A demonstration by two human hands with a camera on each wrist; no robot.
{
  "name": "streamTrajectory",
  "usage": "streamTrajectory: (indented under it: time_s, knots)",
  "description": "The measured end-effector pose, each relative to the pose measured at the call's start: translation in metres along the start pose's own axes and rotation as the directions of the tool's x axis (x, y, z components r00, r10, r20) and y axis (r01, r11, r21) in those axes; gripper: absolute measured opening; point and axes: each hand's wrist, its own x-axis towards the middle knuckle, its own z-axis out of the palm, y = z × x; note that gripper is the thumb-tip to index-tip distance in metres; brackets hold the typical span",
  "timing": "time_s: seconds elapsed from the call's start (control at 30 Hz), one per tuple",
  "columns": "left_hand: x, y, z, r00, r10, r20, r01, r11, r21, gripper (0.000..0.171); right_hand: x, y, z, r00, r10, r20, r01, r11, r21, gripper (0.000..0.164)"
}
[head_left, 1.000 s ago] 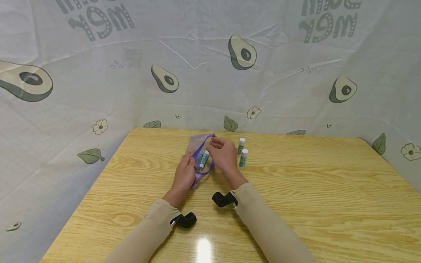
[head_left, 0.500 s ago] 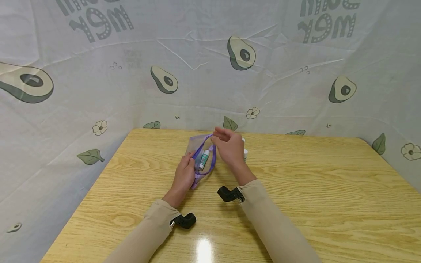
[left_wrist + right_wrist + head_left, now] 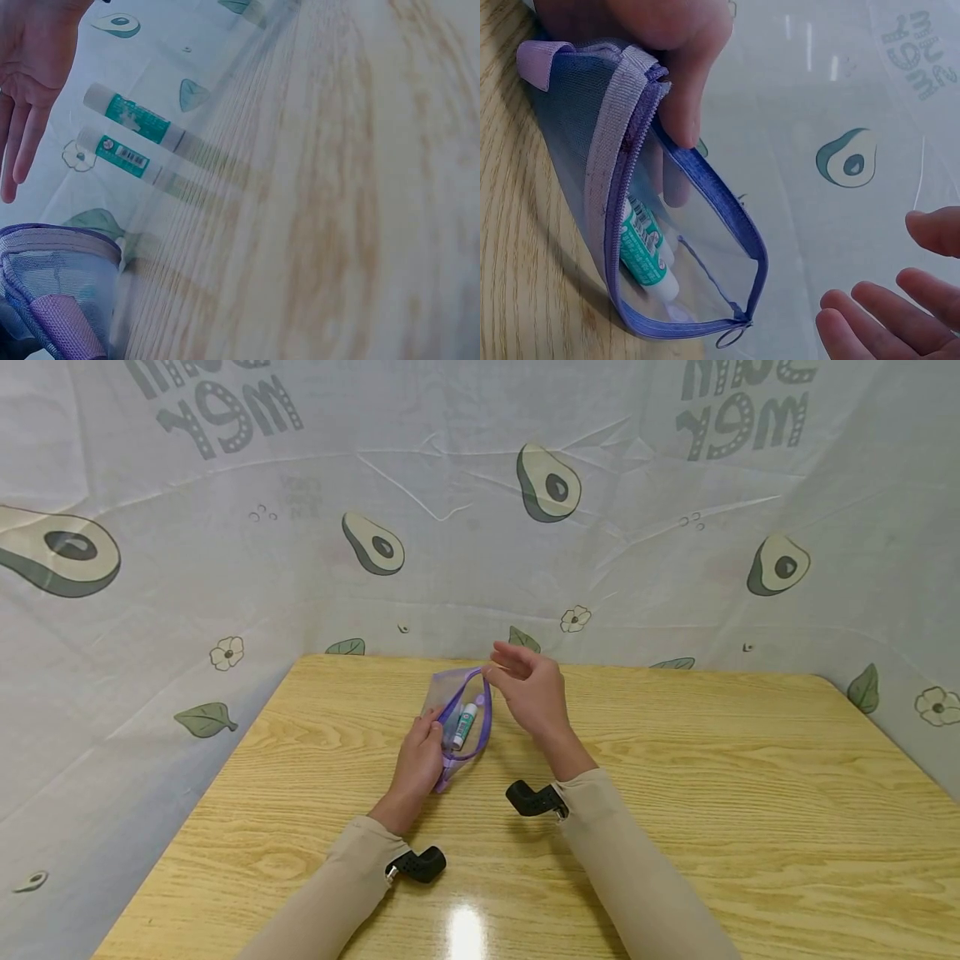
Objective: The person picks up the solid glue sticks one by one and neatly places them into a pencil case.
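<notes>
My left hand (image 3: 418, 762) grips the near side of a purple mesh zip pouch (image 3: 450, 689), thumb over its rim. In the right wrist view the pouch's mouth gapes between its zipper edges, and a ring-shaped zipper pull (image 3: 731, 339) hangs at the far corner. Green-and-white glue sticks (image 3: 641, 251) lie inside. My right hand (image 3: 538, 700) is raised beside the far end of the pouch, its fingers loosely extended and holding nothing. Two more glue sticks (image 3: 139, 120) stand upright on the table in the left wrist view; in the head view my right hand hides them.
The wooden table (image 3: 712, 793) runs back to a pale fabric sheet (image 3: 450, 585) printed with avocados, which hangs behind it and at both sides. A black wrist mount (image 3: 420, 863) juts inward from the left sleeve, another mount (image 3: 534, 797) from the right.
My right hand has drawn away from the pouch's mouth, moving right and slightly upward, and now covers the two standing glue sticks in the head view. The left hand and pouch stay nearly still.
</notes>
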Motion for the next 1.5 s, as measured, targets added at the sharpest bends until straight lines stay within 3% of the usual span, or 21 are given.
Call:
streamTrajectory:
  time_s: [0.6, 1.5]
  knots:
    - [0.0, -0.001, 0.0, 0.999, -0.032, 0.012, 0.032, 0.999, -0.01, 0.052, -0.002, -0.003, -0.007, 0.996, -0.074, 0.055, 0.074, 0.997, 0.02, 0.05]
    - [-0.001, 0.0, 0.0, 1.0, -0.018, -0.008, 0.018, 1.0, 0.009, 0.051, -0.001, -0.003, -0.042, 0.995, -0.1, 0.011, 0.1, 0.995, -0.006, 0.049]
